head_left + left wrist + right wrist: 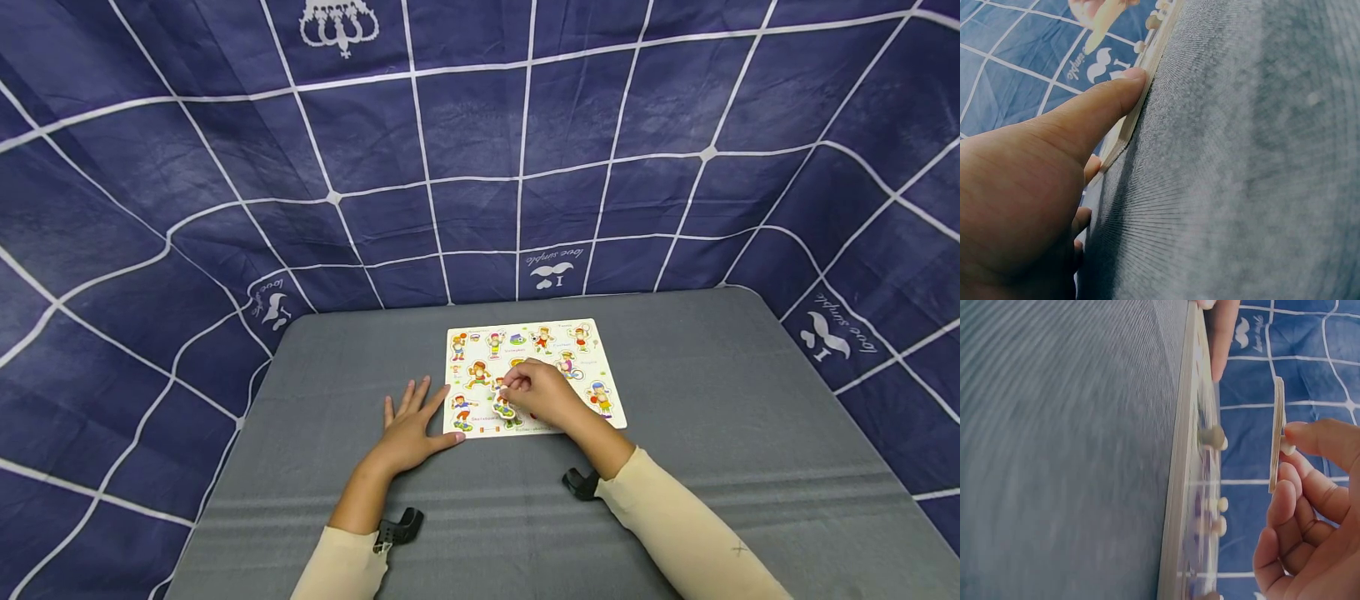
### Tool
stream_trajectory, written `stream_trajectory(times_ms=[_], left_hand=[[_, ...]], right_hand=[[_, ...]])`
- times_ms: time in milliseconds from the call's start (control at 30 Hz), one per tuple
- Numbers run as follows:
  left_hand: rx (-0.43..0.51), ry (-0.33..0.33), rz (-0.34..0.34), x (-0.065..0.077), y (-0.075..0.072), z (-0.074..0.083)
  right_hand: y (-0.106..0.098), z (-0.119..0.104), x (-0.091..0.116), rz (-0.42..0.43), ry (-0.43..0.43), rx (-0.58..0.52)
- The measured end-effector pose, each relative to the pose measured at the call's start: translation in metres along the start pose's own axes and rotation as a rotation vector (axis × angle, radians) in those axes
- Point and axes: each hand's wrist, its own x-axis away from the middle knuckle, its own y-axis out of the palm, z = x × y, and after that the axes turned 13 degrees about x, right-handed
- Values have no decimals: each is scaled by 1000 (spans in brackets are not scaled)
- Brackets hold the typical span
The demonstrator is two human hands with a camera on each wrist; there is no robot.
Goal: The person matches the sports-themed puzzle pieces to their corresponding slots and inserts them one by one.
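A wooden peg puzzle board (540,425) with printed sports children lies on the grey table. Above its lower left part, my right hand (543,392) pinches a puzzle piece (503,408) by its small peg. In the right wrist view that thin wooden piece (1277,434) is held apart from the board, thumb and forefinger on the knob. My left hand (408,433) lies spread at the board's left side, its thumb (1129,81) touching the edge near the lower left corner. Several pieces with pegs (1213,437) sit in the board; my right hand hides some of the middle.
The grey padded table (337,358) surrounds the board. A dark blue curtain with white grid lines (480,217) rises behind and at both sides. Black wrist straps (581,483) sit at the cuffs of the beige sleeves (675,517).
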Motion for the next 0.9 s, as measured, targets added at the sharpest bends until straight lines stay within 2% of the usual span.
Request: stream_trajectory(times_ms=[367,667,900], left_hand=[[2,10,-4,-1,0,0],[-5,8,-14,-1,0,-1],[9,19,-4,-1,0,-1]], right_hand=[[18,-18,-8,-51,-2,24],[32,-31,-18,-86,-45,60],[42,-38,-24,-95,-19,47]])
